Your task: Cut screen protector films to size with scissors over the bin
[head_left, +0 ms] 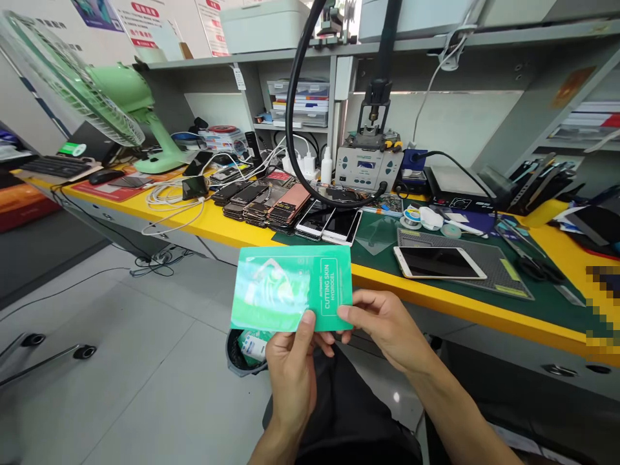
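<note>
A green packet (276,290) printed "CUTTING SKIN HYDROGEL" is held up over my lap, in front of the workbench edge. My left hand (293,361) grips its lower edge, thumb on the front and fingers behind. At its lower right corner my right hand (382,323) pinches it between thumb and fingers. On the green mat (378,255) beyond lies a white-framed phone (440,263) with a dark screen. Two more white phones (341,225) rest side by side next to stacks of phone parts (247,197).
A bin (235,361) with green packaging stands below the packet. Along the yellow-edged bench (217,232) are a green fan (121,90), cables (167,197), a soldering station (368,165), a solder spool (411,216) and scissors (537,268). A black hose (290,110) arches over the bench.
</note>
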The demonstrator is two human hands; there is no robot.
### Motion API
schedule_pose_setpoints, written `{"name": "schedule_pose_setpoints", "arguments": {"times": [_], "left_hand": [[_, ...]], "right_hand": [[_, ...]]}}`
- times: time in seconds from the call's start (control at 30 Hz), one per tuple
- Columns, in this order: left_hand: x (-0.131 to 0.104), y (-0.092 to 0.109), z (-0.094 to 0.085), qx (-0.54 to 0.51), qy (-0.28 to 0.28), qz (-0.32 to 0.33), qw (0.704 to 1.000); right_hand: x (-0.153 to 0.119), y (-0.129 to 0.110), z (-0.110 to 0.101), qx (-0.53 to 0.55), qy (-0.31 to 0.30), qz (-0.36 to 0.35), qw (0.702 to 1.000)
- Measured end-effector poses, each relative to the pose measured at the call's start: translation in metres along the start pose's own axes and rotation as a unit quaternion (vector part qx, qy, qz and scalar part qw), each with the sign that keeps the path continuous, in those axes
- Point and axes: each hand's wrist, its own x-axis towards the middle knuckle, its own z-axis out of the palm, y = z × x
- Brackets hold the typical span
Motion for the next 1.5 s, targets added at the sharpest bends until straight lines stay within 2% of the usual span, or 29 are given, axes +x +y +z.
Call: {"name": "schedule_pose_setpoints", "arguments": {"times": [0.2, 0.47, 0.77, 0.97, 1.17, 1.37, 1.5], "left_hand": [[0.015, 0.012, -0.016, -0.031, 0.064, 0.018, 0.997], [0.022, 0.017, -0.030, -0.024, 0.035, 0.046, 0.998], [0.024, 0.021, -0.029, -0.035, 0.021, 0.035, 0.999], [0.024, 0.032, -0.027, -0.027, 0.025, 0.010, 0.999], [0.027, 0.035, -0.026, -0.017, 0.045, 0.002, 0.999], [0.031, 0.033, -0.025, -0.006, 0.073, -0.011, 0.997], [0.032, 0.032, -0.026, 0.004, 0.081, -0.016, 0.997]], "right_hand": [[-0.002, -0.006, -0.021, -0.026, 0.018, 0.005, 0.999], [-0.007, -0.014, -0.032, -0.070, 0.054, -0.017, 0.996], [-0.012, -0.012, -0.038, -0.098, 0.098, -0.041, 0.989], [-0.009, -0.017, -0.036, -0.098, 0.123, -0.037, 0.987], [-0.006, -0.017, -0.029, -0.058, 0.075, -0.031, 0.995], [-0.007, -0.014, -0.029, -0.010, 0.053, -0.038, 0.998], [-0.007, -0.012, -0.030, -0.021, 0.061, -0.035, 0.997]]}}
